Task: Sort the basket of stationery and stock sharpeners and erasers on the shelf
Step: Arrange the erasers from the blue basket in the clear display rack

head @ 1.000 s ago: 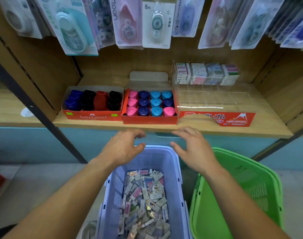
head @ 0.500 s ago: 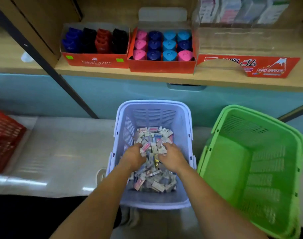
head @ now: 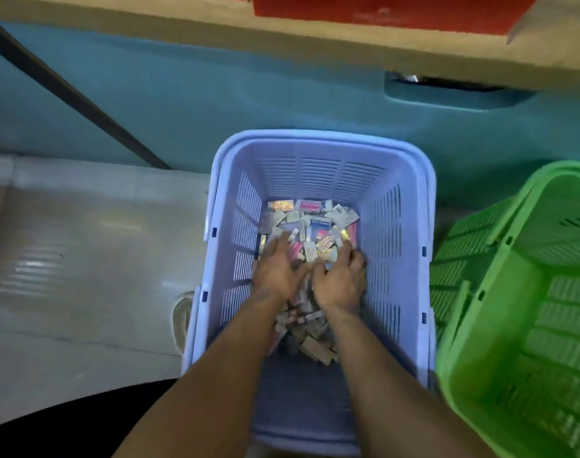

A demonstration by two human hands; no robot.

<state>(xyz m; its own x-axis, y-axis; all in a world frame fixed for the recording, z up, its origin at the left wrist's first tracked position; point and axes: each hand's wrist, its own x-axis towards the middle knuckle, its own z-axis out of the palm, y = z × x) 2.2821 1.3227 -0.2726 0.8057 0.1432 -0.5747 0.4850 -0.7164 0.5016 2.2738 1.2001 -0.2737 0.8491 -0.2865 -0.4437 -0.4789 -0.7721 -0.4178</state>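
lilac basket [head: 384, 246] of erasers [head: 311, 223]: left grip [head: 275, 272] spread, right grip [head: 343, 280] curled (hold unclear).

Forearms [head: 216, 375] bare down to left hand [head: 275, 272] and right hand [head: 343, 279]; the dark edge [head: 83, 424] below is perhaps clothing.

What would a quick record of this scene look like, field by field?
Container: purple basket, on the floor
Contents: pile of small wrapped packets
Left hand: fingers fairly straight, resting on the pile
Right hand: fingers curled into the pile; grip unclear
Neighbour: green basket, to its right
Above: shelf edge
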